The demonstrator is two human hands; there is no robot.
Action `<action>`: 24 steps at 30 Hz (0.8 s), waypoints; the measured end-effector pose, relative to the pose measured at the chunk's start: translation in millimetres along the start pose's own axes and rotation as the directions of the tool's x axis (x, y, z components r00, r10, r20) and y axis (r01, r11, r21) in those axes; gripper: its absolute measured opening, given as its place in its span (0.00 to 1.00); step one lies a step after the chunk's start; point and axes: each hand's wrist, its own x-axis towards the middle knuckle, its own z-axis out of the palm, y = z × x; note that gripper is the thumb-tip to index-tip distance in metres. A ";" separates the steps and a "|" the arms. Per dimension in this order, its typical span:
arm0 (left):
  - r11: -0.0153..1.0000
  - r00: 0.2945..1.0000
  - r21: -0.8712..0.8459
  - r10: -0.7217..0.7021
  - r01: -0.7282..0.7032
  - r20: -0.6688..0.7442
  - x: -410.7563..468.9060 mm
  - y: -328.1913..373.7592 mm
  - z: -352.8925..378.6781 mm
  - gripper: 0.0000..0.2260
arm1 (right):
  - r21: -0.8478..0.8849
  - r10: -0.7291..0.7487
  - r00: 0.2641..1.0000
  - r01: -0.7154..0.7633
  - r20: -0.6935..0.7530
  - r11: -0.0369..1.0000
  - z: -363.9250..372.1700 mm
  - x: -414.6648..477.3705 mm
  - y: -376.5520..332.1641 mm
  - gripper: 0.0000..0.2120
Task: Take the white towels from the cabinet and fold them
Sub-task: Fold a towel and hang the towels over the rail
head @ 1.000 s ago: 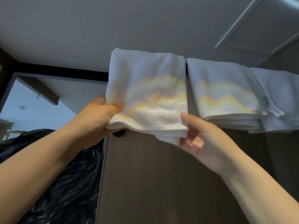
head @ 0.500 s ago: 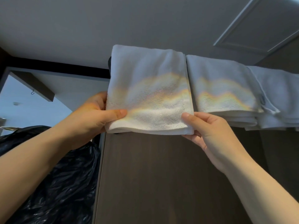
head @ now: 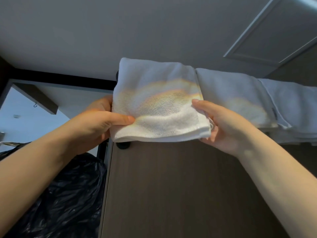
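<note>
Folded white towel is pinched at both near corners by left hand and right hand; thumbs are laid above, fingers beneath. Its near edge is held running left-right above the cabinet front.

No legible text anywhere (tiny tag on folded towel unreadable).

Rightmost towel partly beyond right edge

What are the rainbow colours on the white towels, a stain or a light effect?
Head view: likely a light or camera effect, since similar bands cross the held towel and the neighbouring towel; also in the head view, the ceiling looks dim and grey.
</note>
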 end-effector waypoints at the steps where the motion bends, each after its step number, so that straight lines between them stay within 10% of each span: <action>1: 1.000 1.000 0.005 -0.001 0.001 -0.002 0.2 0.3 -0.3 0.25 | 0.001 0.008 1.000 -0.008 0.001 1.000 -0.1 0.7 -1.7 0.13; 16: 1.000 0.999 0.014 -0.014 0.013 0.033 5.8 12.8 1.8 0.19 | -0.179 -0.035 0.998 0.024 -0.055 0.984 15.5 19.3 -34.7 0.14; 24: 0.997 0.972 0.080 0.018 0.001 -0.236 48.5 28.3 4.7 0.03 | -0.121 -0.214 0.971 0.201 -0.105 0.972 30.4 38.0 -53.0 0.15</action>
